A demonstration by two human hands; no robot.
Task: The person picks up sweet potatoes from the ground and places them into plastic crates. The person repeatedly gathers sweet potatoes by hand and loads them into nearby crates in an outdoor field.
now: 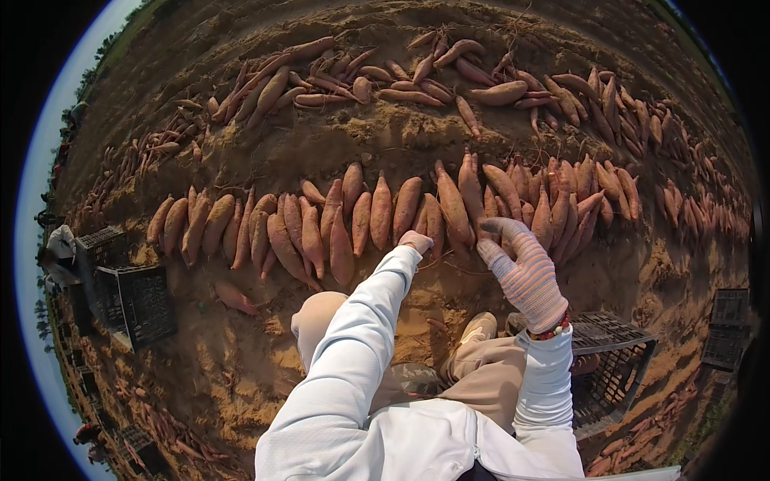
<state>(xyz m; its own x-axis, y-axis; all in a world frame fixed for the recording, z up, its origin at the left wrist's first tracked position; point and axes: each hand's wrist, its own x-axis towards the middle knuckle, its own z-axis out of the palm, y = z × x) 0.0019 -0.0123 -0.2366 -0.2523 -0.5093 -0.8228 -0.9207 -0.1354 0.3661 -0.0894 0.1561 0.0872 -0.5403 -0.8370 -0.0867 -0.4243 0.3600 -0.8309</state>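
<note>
In front of me a row of reddish sweet potatoes [380,210] lies side by side on sandy soil. My left hand [417,242] is at the lower edge of the row, by an upright-lying sweet potato [434,219]. Its fingers are curled and mostly hidden from above, so a hold cannot be made out. To the right, my right hand [524,270] wears a striped knit glove, with a beaded bracelet at the wrist. Thumb and fingers are spread, with nothing seen between them. The fingertips are close to the lower end of a large sweet potato [470,186].
Beyond lies a looser line of sweet potatoes [421,93]. A black plastic crate [607,367] is at my right side; other crates stand at left [141,303] and far right [725,327]. One loose sweet potato [236,298] rests nearer me. Another person [60,246] is at far left.
</note>
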